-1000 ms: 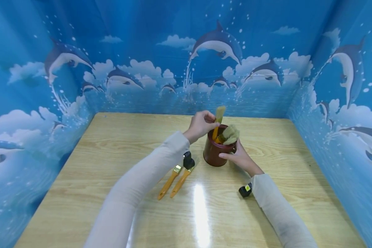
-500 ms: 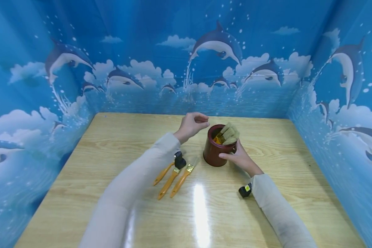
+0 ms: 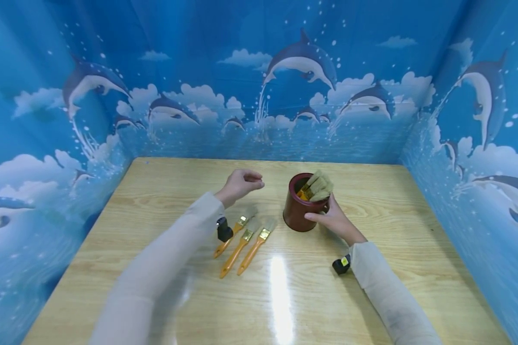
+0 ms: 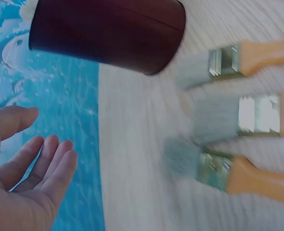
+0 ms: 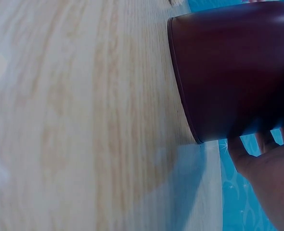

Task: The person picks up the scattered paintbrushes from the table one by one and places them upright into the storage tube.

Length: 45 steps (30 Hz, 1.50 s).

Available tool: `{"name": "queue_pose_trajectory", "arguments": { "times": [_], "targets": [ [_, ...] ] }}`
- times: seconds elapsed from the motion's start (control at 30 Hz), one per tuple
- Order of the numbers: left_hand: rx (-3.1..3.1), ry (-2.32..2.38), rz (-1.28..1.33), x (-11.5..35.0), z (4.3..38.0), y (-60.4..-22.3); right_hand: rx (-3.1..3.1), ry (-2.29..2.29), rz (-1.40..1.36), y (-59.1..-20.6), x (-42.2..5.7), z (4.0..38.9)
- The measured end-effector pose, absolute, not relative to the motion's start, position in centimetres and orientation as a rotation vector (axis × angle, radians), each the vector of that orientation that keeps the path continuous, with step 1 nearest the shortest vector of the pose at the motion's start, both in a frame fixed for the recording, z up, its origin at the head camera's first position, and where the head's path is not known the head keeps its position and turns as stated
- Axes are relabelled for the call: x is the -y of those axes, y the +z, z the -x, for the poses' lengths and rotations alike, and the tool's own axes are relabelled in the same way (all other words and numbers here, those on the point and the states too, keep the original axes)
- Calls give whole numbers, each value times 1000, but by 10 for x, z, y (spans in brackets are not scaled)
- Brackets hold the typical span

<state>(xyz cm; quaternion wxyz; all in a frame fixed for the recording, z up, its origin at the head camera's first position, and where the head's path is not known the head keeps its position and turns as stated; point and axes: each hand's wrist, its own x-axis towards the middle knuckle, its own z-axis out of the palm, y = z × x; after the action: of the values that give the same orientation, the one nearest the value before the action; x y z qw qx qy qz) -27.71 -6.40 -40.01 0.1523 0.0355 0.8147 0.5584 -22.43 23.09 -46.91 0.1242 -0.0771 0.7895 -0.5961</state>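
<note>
A dark red pen holder (image 3: 299, 215) stands upright on the table with several paintbrushes (image 3: 321, 186) in it, bristles up and leaning right. My right hand (image 3: 334, 221) grips the holder's right side, thumb in front. In the right wrist view its fingers (image 5: 238, 150) meet the holder's wall; some fingertips are hidden. Left of the holder, my left hand (image 3: 240, 186) hovers with nothing in it, and the left wrist view shows its fingers apart and loosely bent. Below that hand lie three paintbrushes (image 3: 241, 249) with orange handles, bristles pointing away from me.
The pale wooden table (image 3: 354, 302) has a bright glare streak near its middle. Around its back and sides hangs a blue curtain (image 3: 224, 28) printed with dolphins. A small black camera sits on each wrist.
My left hand has let a paintbrush drop into the pen holder, then moved left and a little nearer, uncovering the brushes on the table. The right hand has stayed on the holder.
</note>
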Motion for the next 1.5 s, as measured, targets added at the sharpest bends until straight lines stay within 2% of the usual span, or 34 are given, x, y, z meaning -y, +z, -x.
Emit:
{"name": "queue_pose_trajectory", "arguments": {
  "times": [0.7, 1.07, 1.5],
  "targets": [
    [-2329, 1405, -62, 118, 254, -440, -2319, -1735, 217, -469, -232, 226],
    [-2303, 1382, -23, 123, 239, -458, -2325, -1728, 203, -468, -231, 226],
    [-2582, 1212, -34, 108, 228, -472, -2338, -1720, 214, -472, -232, 226]
  ]
}}
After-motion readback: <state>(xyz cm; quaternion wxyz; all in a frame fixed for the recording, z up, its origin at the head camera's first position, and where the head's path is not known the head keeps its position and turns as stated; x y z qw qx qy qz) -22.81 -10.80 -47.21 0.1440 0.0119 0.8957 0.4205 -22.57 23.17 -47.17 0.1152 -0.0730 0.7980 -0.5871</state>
